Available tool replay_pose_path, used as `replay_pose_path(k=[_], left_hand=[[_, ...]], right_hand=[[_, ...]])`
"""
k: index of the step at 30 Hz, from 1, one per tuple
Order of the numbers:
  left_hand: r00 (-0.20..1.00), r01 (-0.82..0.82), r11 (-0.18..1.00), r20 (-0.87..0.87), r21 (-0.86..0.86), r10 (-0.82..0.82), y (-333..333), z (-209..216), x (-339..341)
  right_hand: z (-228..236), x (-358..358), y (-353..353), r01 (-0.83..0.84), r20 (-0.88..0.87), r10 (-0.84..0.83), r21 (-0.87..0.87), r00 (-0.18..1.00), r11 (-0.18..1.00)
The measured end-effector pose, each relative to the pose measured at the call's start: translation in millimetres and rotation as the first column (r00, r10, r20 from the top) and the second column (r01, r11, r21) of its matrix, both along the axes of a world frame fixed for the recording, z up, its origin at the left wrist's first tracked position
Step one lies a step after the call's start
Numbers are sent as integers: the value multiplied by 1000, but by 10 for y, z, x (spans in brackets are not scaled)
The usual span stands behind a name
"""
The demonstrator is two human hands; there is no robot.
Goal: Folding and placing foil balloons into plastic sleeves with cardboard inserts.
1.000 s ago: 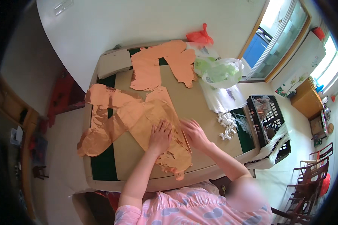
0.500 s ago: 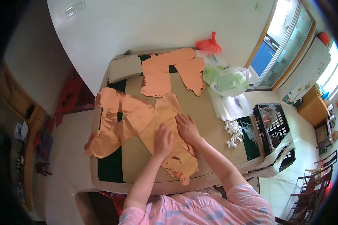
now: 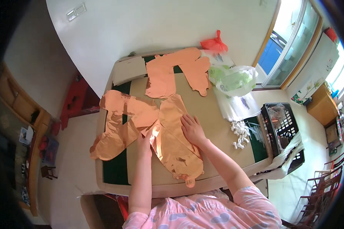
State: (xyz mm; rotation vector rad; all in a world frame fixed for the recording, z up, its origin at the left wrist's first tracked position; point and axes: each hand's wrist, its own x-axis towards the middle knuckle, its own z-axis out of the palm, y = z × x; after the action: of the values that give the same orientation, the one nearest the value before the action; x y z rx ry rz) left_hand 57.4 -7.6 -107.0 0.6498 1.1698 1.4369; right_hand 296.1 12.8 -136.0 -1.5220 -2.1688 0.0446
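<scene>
from where i stand, the copper-coloured foil piece [image 3: 177,131] lies spread on the near part of the table [image 3: 214,150], the right hand [image 3: 192,131] resting flat on its right edge, fingers loose and extended. the left hand [image 3: 144,142] is at a raised fold, its fingertips hidden, so i can't tell whether they grip. it looks feather-light, limp, slick and easily creased, best pinched gently along that fold's edge.
</scene>
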Motion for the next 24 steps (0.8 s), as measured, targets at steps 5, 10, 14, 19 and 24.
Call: replay_pose_path(k=[5,10,14,19,24], left_hand=[[569,-87,846,-671,526,476,131,147,263],[394,250,962,-897,-107,-202,690,-24,358],[-83,137,990,-996,-38,-26,1070,-253,478],[126,201,975,-985,-92,-119,1205,-45,690],[597,392,920,-768,27,-232,1007,-68,924]], right_hand=[[-33,119,-4,25,7,-26,33,1000,999],[29,35,-30,9,-6,-9,2,1000,1000],[-15,11,-31,3,9,-3,-18,1000,1000],[-83,65,-39,27,-16,-27,-14,1000,1000],[-24,38,-51,16,-8,-16,-1,1000,1000]])
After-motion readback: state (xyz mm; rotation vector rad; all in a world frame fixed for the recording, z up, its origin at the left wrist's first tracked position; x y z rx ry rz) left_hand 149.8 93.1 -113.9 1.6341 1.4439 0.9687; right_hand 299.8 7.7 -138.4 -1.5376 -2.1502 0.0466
